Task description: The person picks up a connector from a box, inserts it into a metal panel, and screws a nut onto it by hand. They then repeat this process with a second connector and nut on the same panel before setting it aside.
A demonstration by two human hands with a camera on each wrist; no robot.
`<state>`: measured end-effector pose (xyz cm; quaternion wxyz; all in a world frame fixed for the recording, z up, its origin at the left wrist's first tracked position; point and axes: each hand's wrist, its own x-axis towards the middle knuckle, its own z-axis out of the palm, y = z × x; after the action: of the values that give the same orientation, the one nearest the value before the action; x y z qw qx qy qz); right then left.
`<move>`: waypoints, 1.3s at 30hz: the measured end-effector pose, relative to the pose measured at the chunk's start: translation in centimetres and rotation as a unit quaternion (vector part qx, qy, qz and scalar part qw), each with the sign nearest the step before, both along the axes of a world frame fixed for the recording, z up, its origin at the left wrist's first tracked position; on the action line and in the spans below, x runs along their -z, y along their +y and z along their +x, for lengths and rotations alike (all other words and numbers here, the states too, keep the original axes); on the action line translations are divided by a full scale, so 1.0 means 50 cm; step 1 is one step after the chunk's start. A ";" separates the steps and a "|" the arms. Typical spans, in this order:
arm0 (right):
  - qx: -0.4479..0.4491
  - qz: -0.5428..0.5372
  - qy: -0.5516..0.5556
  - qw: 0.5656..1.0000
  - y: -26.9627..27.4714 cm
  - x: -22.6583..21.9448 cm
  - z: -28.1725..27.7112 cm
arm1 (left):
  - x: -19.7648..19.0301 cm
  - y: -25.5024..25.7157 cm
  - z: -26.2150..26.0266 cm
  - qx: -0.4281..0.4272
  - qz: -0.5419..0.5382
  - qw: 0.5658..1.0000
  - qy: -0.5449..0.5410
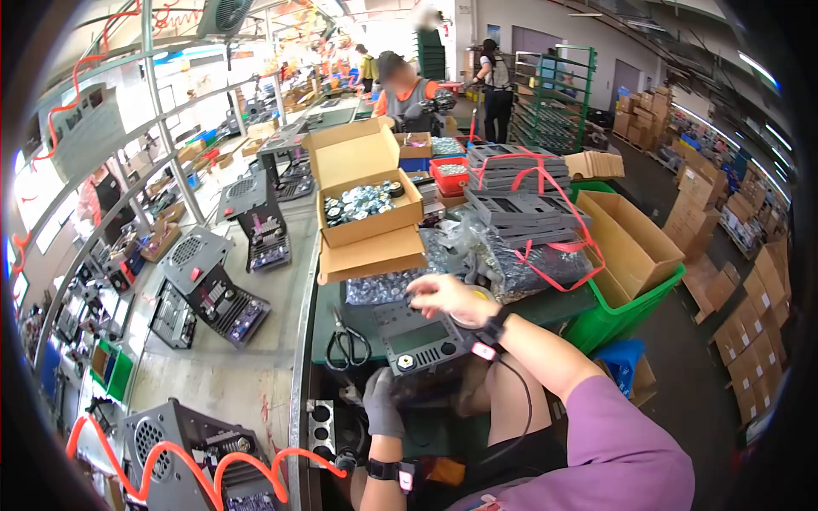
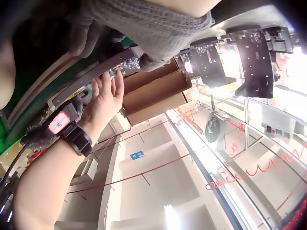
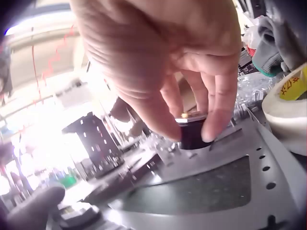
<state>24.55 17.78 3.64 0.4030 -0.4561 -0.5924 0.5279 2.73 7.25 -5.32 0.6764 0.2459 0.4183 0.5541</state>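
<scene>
- I see my right hand (image 3: 192,62) pinching a small black cylindrical knob with a brass-coloured top (image 3: 193,129) between thumb and fingertips.
- The knob sits at the top edge of a flat grey perforated metal panel with a dark rectangular window (image 1: 419,334), lying on the green desk (image 1: 545,308).
- My gloved left hand (image 1: 381,400) has its grip curled around the panel's near edge.
</scene>
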 end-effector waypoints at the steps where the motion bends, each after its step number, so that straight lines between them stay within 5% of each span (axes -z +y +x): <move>1: 0.009 -0.044 0.155 0.987 -0.030 -0.028 0.002 | -0.017 -0.010 0.000 -0.010 -0.006 1.000 -0.001; 3: -0.027 -0.106 0.352 0.930 -0.091 -0.063 -0.005 | -0.095 -0.045 0.006 -0.117 0.156 0.972 0.128; 7: -0.170 -0.117 0.444 0.872 -0.176 -0.054 -0.026 | -0.221 -0.095 0.010 -0.069 0.262 0.943 0.192; 11: -0.178 -0.125 0.420 0.881 -0.228 -0.056 -0.037 | -0.232 -0.109 0.021 -0.089 0.393 0.869 0.287; 15: -0.164 -0.098 0.377 0.906 -0.250 -0.076 -0.040 | -0.259 -0.129 0.028 -0.080 0.413 0.837 0.349; 17: -0.144 -0.096 0.367 0.914 -0.260 -0.089 -0.045 | -0.262 -0.131 0.033 -0.092 0.445 0.785 0.420; 23: -0.042 0.130 0.097 0.986 -0.267 -0.087 -0.061 | -0.244 -0.103 0.051 -0.061 0.357 0.887 0.288; 26: -0.005 0.102 0.119 0.988 -0.256 -0.087 -0.075 | -0.230 -0.091 0.057 -0.048 0.299 0.942 0.146; 33: 0.019 -0.065 0.090 0.994 -0.217 -0.081 -0.088 | -0.171 -0.065 0.080 -0.119 0.403 0.864 0.278; 35: 0.070 0.226 -0.084 0.968 -0.211 -0.069 -0.101 | -0.178 -0.057 0.079 -0.093 0.314 0.928 0.175; 36: 0.056 0.272 -0.073 0.958 -0.206 -0.054 -0.101 | -0.183 -0.048 0.067 -0.038 0.213 0.976 0.034; 37: 0.021 0.316 -0.122 0.940 -0.212 -0.069 -0.092 | -0.196 -0.043 0.054 0.022 0.106 0.988 -0.108; 39: -0.028 0.477 -0.197 0.856 -0.173 -0.074 -0.059 | -0.159 -0.015 0.057 0.071 0.124 0.945 -0.295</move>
<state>21.60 9.11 7.33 0.4314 -0.2855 -0.8510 0.0909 5.60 6.49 2.62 0.7709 0.1827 0.1097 0.6003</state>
